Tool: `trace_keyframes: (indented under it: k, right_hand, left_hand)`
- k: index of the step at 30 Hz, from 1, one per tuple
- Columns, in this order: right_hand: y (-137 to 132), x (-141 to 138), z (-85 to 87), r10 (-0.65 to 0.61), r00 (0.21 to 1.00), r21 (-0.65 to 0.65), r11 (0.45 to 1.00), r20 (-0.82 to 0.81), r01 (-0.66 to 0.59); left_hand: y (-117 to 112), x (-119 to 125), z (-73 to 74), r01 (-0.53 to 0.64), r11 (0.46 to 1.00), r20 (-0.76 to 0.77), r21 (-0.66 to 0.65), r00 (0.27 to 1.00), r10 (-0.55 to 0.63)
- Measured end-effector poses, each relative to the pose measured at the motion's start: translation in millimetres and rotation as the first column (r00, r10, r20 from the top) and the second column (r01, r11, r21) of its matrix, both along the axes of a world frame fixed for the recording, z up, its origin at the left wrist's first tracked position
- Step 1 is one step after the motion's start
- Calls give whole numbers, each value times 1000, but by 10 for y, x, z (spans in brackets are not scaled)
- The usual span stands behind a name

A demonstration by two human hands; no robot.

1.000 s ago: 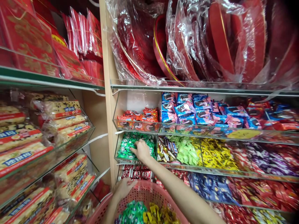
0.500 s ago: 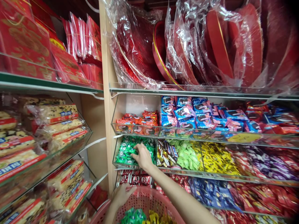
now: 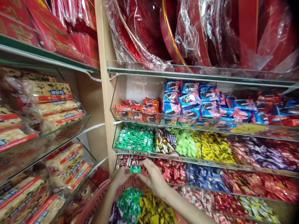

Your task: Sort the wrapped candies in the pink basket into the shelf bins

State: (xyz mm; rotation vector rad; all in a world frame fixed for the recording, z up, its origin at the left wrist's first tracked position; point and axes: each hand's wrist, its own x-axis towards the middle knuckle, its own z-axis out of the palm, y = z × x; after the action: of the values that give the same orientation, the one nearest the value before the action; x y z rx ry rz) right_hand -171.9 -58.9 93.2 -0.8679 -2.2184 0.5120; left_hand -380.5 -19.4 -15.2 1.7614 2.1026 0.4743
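Glass sweet shelves stand ahead; my right hand pinches a small green packet above a pink plastic basket already holding green sweets and yellow sweets.

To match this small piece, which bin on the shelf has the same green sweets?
The leftmost clear bin of that candy row, with dark green sweets, like the piece. The sweets further right are a paler green.

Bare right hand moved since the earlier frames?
Yes, downward. The bare right hand was inside the clear acrylic bin of green-wrapped candies; it now sits below that bin's front edge, above the pink plastic basket.
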Motion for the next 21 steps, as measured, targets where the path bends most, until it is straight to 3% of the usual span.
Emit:
trace_keyframes:
  k: [4, 7, 11, 15, 18, 21]
  right_hand:
    - [-74, 65, -306, 52, 968, -199, 980, 246, -2]
    - [-27, 62, -300, 68, 943, -237, 971, 325, 11]
    - [115, -8, 51, -3, 965, -60, 998, 262, 19]
    - [368, -124, 495, -160, 957, 142, 982, 242, 128]
    - [566, -213, 701, -314, 884, 228, 942, 347, 246]
    - [671, -295, 774, -390, 793, 255, 919, 468, 301]
  left_hand:
    - [6, -5, -35, 17, 997, -48, 73, 999, -13]
    - [-8, 15, 5, 26, 996, -54, 87, 998, -22]
    - [-33, 45, 79, 24, 997, -48, 77, 999, -20]
    - [-34, 48, 86, 28, 996, -36, 85, 999, -25]
    - [-36, 45, 83, 16, 997, -52, 79, 999, -12]
    - [-47, 48, 98, 8, 997, -66, 74, 998, -3]
